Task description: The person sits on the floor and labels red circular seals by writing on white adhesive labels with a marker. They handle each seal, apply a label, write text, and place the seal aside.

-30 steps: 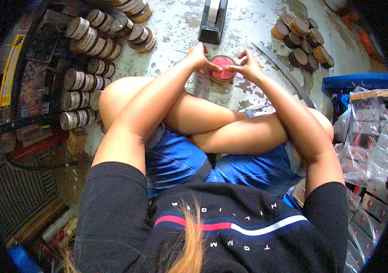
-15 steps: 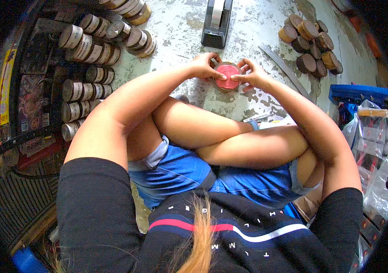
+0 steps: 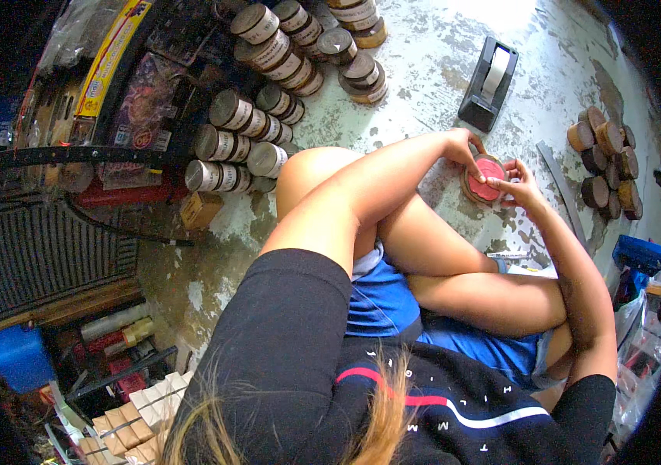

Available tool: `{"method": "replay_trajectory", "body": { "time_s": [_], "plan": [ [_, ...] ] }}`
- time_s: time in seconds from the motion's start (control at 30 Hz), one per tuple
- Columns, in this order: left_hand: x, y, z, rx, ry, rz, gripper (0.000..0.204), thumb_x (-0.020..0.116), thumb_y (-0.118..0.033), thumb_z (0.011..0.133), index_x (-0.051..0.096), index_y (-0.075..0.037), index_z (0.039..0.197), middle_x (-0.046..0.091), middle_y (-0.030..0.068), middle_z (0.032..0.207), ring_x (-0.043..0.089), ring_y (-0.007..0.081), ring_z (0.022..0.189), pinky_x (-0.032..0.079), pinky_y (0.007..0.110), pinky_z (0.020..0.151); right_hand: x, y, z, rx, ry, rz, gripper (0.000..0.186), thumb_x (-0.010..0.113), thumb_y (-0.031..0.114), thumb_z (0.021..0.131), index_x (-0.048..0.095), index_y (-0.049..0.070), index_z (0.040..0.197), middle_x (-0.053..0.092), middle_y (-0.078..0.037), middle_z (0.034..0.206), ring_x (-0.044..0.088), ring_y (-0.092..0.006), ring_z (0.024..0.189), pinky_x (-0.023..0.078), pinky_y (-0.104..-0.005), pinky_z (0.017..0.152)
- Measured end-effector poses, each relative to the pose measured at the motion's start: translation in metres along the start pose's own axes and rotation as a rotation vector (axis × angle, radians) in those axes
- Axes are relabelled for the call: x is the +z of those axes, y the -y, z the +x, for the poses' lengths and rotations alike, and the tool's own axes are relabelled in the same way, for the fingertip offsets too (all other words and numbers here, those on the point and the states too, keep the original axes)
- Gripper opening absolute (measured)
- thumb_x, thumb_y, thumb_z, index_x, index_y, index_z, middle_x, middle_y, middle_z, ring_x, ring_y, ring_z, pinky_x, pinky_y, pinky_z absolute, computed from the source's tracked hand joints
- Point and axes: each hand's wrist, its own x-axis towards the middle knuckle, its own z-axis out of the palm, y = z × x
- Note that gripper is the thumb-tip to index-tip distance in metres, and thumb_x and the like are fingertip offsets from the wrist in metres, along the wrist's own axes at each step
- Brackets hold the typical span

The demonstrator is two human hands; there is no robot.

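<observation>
Both my hands grip a low, round brownish piece (image 3: 487,167) with a red top, held over the floor just beyond my crossed legs. My left hand (image 3: 462,152) has its fingers round the left and far edge, its thumb on the red top. My right hand (image 3: 518,186) holds the right side, its thumb also pressed on the red. A black tape dispenser (image 3: 479,112) with white tape stands just beyond my hands. A long flat metal strip (image 3: 559,186) lies to their right.
Stacks of labeled round tins (image 3: 264,50) stand at left. Brown round blocks (image 3: 605,163) are grouped at right. A blue plastic object (image 3: 632,252) and bagged packs (image 3: 640,341) lie at the right edge. Paper-wrapped bundles (image 3: 125,426) and a blue container (image 3: 20,356) sit at lower left.
The view has swung left, so the floor's items appear farther right and more of the lower-left clutter shows. My hands still grip the red-topped piece with both thumbs on it.
</observation>
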Motion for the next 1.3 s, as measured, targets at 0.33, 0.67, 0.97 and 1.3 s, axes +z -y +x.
{"method": "replay_trajectory", "body": {
  "time_s": [0.33, 0.67, 0.97, 1.3],
  "plan": [
    [0.002, 0.004, 0.003, 0.025, -0.03, -0.028, 0.074, 0.09, -0.042, 0.054, 0.065, -0.007, 0.114, 0.066, 0.0076, 0.081, 0.063, 0.0145, 0.064, 0.052, 0.029, 0.056, 0.003, 0.0, 0.0, -0.037, -0.036, 0.051, 0.049, 0.084, 0.032, 0.069, 0.055, 0.01, 0.102, 0.053, -0.005, 0.103, 0.058, -0.0162, 0.085, 0.054, -0.0284, 0.056],
    [-0.005, -0.003, -0.001, -0.017, 0.012, -0.09, 0.07, 0.087, -0.05, 0.054, 0.07, -0.008, 0.107, 0.067, 0.0099, 0.094, 0.064, 0.0167, 0.07, 0.054, 0.03, 0.061, 0.0, 0.002, 0.002, -0.029, -0.03, 0.111, 0.043, 0.08, 0.035, 0.074, 0.058, 0.009, 0.1, 0.058, -0.002, 0.094, 0.059, -0.0151, 0.081, 0.056, -0.0356, 0.056],
    [0.009, -0.002, -0.004, -0.028, -0.147, -0.036, 0.066, 0.081, -0.052, 0.063, 0.068, -0.007, 0.109, 0.068, 0.0093, 0.097, 0.063, 0.0141, 0.079, 0.052, 0.029, 0.066, 0.0, 0.004, -0.005, -0.121, 0.008, 0.108, 0.051, 0.082, 0.031, 0.071, 0.053, 0.006, 0.105, 0.057, -0.008, 0.097, 0.06, -0.0184, 0.086, 0.057, -0.0338, 0.061],
    [0.008, 0.013, 0.001, 0.088, -0.049, -0.093, 0.08, 0.089, -0.045, 0.051, 0.065, -0.006, 0.116, 0.067, 0.0119, 0.098, 0.065, 0.0163, 0.073, 0.055, 0.028, 0.066, 0.002, -0.008, -0.001, -0.107, 0.002, 0.088, 0.056, 0.084, 0.024, 0.07, 0.049, 0.012, 0.112, 0.052, -0.006, 0.104, 0.06, -0.0185, 0.084, 0.055, -0.0329, 0.062]
  ]
}}
